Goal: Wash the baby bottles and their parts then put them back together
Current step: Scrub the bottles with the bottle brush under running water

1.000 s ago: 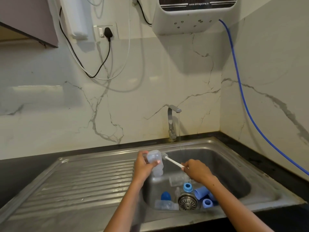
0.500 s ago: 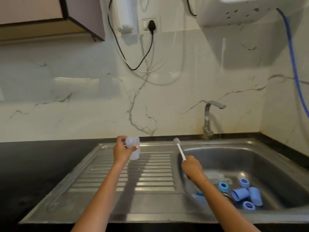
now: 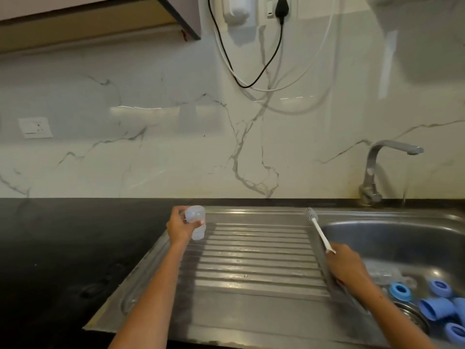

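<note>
My left hand (image 3: 179,227) grips a clear baby bottle (image 3: 196,221), mouth downward, over the far left corner of the ribbed steel drainboard (image 3: 254,258). My right hand (image 3: 348,265) holds a white bottle brush (image 3: 319,229) by its handle, bristles pointing up and away, above the edge between drainboard and sink basin (image 3: 392,238). Several blue bottle parts lie in the basin at lower right: a blue ring (image 3: 400,291), a blue cap (image 3: 437,308) and others. Clear parts (image 3: 385,274) lie beside them, partly hidden by my right forearm.
A steel tap (image 3: 385,162) stands at the back right of the sink. Black countertop (image 3: 63,248) stretches to the left of the drainboard. Marble wall behind, with a plug and cables (image 3: 279,11) overhead and a cabinet (image 3: 100,18) at upper left.
My left hand carried the bottle from over the basin leftward to the drainboard's far left corner. The brush came out of the bottle and stays in my right hand. The view swung left.
</note>
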